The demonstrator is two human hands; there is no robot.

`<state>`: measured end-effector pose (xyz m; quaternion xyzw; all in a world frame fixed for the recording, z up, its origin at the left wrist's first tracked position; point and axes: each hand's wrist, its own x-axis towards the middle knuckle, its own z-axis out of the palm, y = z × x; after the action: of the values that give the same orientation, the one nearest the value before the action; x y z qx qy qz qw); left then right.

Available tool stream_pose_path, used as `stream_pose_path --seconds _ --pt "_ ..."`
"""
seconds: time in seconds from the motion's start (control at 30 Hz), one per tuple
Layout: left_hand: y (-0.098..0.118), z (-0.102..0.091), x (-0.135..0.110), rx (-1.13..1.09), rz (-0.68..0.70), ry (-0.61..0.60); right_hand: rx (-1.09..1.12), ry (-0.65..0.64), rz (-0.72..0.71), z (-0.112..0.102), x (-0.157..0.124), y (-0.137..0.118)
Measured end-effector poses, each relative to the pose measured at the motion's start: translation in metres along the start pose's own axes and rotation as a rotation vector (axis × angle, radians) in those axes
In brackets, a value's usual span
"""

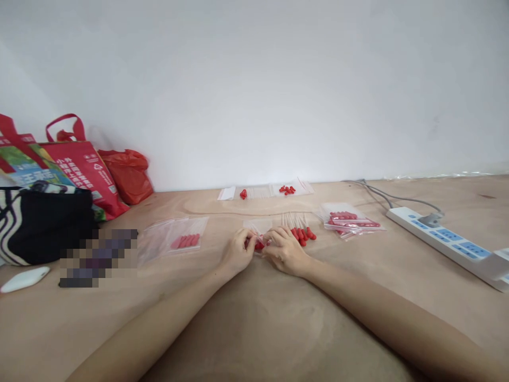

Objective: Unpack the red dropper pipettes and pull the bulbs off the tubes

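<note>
My left hand [238, 252] and my right hand [284, 250] meet at the middle of the wooden table [254, 318]. Both pinch a small clear zip bag [259, 233] holding red-bulbed plastic droppers. Just right of my right hand lies a loose row of droppers [303, 229] with red bulbs toward me. A stack of filled bags [350, 220] sits further right. Left of my hands lie clear bags [175, 239], one with red droppers inside.
Two flat bags with small red pieces [264, 192] lie near the wall. A white and blue power strip [449, 245] runs along the right. Red shopping bags [83, 170], a black and white bag [40, 223] and a white object [24, 278] crowd the left.
</note>
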<state>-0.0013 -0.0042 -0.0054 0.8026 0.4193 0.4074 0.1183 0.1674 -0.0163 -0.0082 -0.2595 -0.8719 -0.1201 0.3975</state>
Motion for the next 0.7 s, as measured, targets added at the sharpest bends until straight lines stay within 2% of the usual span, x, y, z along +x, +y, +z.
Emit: stream_pose_path --seconds 0.07,0.2,0.3,0.4,0.57,0.63,0.7 --pt "-0.001 -0.003 0.001 -0.007 -0.006 0.023 0.003 -0.026 0.005 -0.001 0.000 0.000" --pt "0.002 -0.009 0.001 0.030 0.044 0.086 0.040 -0.079 0.124 -0.003 -0.004 0.002" --pt "0.006 -0.012 -0.004 0.130 0.111 0.054 0.160 -0.116 0.223 -0.003 -0.007 -0.001" --pt "0.013 -0.012 -0.010 0.202 0.153 0.011 0.254 -0.069 0.379 0.001 -0.005 -0.009" --pt "0.024 -0.006 -0.017 0.174 0.160 -0.038 0.382 0.070 0.671 0.012 0.000 -0.021" --pt "0.025 -0.006 -0.015 0.194 0.146 -0.041 0.392 0.084 0.736 0.015 0.000 -0.022" --pt "0.024 -0.009 -0.010 0.251 0.142 -0.022 0.401 0.058 0.742 0.016 0.000 -0.023"
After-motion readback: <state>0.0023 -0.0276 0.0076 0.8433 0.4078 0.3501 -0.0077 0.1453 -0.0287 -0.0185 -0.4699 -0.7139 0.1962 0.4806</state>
